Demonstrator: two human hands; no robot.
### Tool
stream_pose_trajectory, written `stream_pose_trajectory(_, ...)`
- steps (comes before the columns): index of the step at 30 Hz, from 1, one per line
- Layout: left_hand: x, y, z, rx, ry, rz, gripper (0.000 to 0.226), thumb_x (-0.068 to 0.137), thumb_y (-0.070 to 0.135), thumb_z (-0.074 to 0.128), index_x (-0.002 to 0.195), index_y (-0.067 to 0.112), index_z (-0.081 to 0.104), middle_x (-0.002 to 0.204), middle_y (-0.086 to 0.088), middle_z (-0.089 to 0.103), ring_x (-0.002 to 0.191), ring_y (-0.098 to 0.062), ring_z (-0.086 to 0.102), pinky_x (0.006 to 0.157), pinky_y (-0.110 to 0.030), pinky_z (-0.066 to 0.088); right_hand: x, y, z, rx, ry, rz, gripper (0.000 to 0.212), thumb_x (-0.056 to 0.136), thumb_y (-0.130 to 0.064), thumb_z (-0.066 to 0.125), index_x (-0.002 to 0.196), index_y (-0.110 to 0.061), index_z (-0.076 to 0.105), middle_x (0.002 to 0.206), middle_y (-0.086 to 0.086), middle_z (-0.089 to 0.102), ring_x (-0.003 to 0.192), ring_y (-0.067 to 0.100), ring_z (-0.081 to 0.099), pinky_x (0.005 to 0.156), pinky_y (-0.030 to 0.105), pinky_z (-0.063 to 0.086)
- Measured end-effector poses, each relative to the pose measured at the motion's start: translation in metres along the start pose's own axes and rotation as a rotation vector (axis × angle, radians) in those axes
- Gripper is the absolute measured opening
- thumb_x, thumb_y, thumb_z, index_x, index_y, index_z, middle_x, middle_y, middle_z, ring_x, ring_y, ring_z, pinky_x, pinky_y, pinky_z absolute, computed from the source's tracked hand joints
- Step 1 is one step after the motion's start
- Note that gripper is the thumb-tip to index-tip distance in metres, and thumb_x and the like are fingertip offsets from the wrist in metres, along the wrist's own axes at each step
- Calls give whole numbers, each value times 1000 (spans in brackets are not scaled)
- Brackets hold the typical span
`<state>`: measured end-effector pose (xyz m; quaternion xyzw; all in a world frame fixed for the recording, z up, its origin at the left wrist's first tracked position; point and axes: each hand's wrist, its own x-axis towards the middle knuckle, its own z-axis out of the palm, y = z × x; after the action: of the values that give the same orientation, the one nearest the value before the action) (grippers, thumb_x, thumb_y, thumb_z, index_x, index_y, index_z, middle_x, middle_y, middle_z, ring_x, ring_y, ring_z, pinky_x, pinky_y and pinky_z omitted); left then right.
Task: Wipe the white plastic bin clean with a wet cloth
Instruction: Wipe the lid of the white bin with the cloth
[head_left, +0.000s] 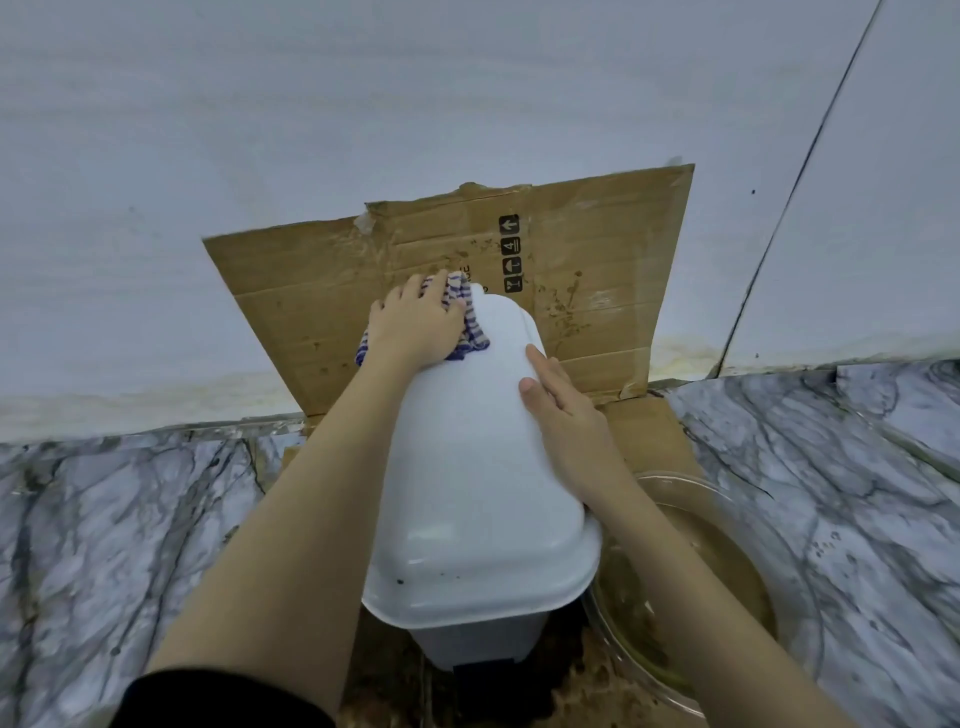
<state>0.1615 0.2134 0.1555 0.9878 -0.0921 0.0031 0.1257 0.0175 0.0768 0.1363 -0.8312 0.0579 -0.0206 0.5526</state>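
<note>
The fingers (410, 293) of the left hand (418, 327) are slightly spread and lie flat on a blue-and-white striped cloth (475, 325), pressing it against the far left part of the white plastic bin (467, 467). They lie over the cloth rather than gripping it. The cloth is bunched under the palm and shows past the fingertips, to the right of the hand and at the left by the wrist. The fingers (540, 364) of the right hand (566, 410) are straight and close together. They rest on the right slope of the bin's domed lid, pointing away from the person, with the thumb lying on top of the lid. This hand holds nothing.

The bin stands upright between the two forearms, its lid shut and rounded. Both hands are on the far half of the lid, and the near half is bare. A few dark specks (400, 581) sit on the lid's near face above the rim. Below the rim the grey-white body narrows, and a dark part at its foot is too shadowed to make out.

The bin stands on a flattened cardboard box (597, 270), stained and printed with handling symbols, which runs up the pale wall (363, 130) behind. Just beside the bin on the right is a clear glass bowl (779, 561) of murky brownish water. The floor (831, 467) is grey-veined marble. A black sleeve (218, 701) covers the left upper arm.
</note>
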Motion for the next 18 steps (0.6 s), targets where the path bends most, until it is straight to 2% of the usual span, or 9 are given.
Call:
stream_pose_trajectory(3,-2,0,-1,-2,-21,-56,55,100,40,19,151,22,9,159,-6,12,143,-32,16,115,-46,14,0,2,-1,5,-1,-1,45,100,-37,33,145,-38,27,158,-10,15,142,6,19,98,20,15)
stream_pose_trajectory(8,-8,-2,0,121,-42,272,52,102,37,18,151,24,6,160,3,5,147,-19,5,118,-44,5,1,2,0,27,-2,6,45,100,-37,33,145,-38,27,158,-11,15,143,6,16,94,19,14)
stream_pose_trajectory(10,-7,-4,-2,99,-57,302,52,102,39,20,151,27,8,160,4,6,147,-17,5,118,-42,4,2,2,0,30,-2,5,45,100,-37,34,144,-38,28,158,-10,16,143,6,15,94,19,14)
stream_pose_trajectory(12,-7,-7,-2,46,-11,233,56,101,43,23,151,24,9,160,1,7,146,-17,7,118,-40,6,1,1,0,33,-1,7,45,100,-37,34,144,-38,29,158,-10,17,144,5,13,96,19,14)
stream_pose_trajectory(15,-11,-6,0,-50,46,26,73,98,49,29,150,7,0,160,-11,-1,147,-24,6,118,-38,8,1,2,0,35,4,8,44,100,-36,35,144,-37,29,157,-10,18,144,5,12,101,21,14)
stream_pose_trajectory(18,-18,-5,0,-109,21,-97,78,97,52,30,149,1,2,159,-15,6,146,-28,9,118,-39,11,2,4,0,60,12,1,44,100,-36,37,143,-37,32,157,-10,20,144,4,12,98,19,13)
